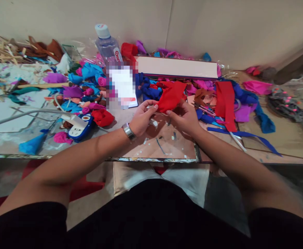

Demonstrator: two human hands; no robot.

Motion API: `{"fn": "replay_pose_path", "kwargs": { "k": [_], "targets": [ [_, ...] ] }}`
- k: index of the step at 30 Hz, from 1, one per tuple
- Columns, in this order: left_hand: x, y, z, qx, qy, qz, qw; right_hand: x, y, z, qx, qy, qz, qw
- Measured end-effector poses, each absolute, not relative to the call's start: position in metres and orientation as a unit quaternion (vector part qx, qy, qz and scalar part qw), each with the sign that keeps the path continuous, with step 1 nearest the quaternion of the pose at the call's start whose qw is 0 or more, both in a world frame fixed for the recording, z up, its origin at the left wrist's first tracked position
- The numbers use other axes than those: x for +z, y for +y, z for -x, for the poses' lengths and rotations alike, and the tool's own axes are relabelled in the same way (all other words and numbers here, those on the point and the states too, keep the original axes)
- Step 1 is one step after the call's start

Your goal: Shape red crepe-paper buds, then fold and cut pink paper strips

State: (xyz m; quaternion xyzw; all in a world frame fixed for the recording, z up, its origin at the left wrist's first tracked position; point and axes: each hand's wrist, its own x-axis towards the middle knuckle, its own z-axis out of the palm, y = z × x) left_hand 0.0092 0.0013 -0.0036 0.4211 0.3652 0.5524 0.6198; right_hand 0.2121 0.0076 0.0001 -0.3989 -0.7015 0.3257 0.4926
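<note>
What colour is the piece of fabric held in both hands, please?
Red fabric piece, pinched by left hand and right hand; head view.

A plain beige wall (219, 27) (panel seam visible) backs the cluttered worktable (271, 138).

A pixelated patch (122, 87) hides the item beside the water bottle (107, 45), and the red cloth (171, 95) covers both hands' fingertips.

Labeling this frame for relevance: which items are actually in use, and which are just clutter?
In use:
- red fabric piece, pinched at its lower edge by both hands
- left hand
- right hand

Lying about:
- water bottle
- long white box
- red strip
- blue ribbon
- rolled red piece
- power strip
</note>
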Motion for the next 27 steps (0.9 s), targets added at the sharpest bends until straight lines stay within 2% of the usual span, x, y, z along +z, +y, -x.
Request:
{"fn": "replay_pose_path", "kwargs": {
  "k": [5, 14, 20, 27],
  "targets": [
    [-0.006, 0.001, -0.009, 0.544, 0.332, -0.428, 0.640, 0.005, 0.010, -0.214, 0.302, -0.695, 0.392, 0.523],
    [-0.014, 0.007, -0.008, 0.548, 0.338, -0.458, 0.613, 0.010, 0.009, -0.214, 0.298, -0.686, 0.394, 0.534],
    [-0.010, 0.005, -0.007, 0.552, 0.343, -0.519, 0.556, -0.004, 0.019, -0.214, 0.299, -0.681, 0.419, 0.521],
    [-0.007, 0.005, -0.003, 0.542, 0.366, -0.627, 0.423, 0.013, 0.020, -0.228, 0.218, -0.672, 0.381, 0.597]
  ]
}}
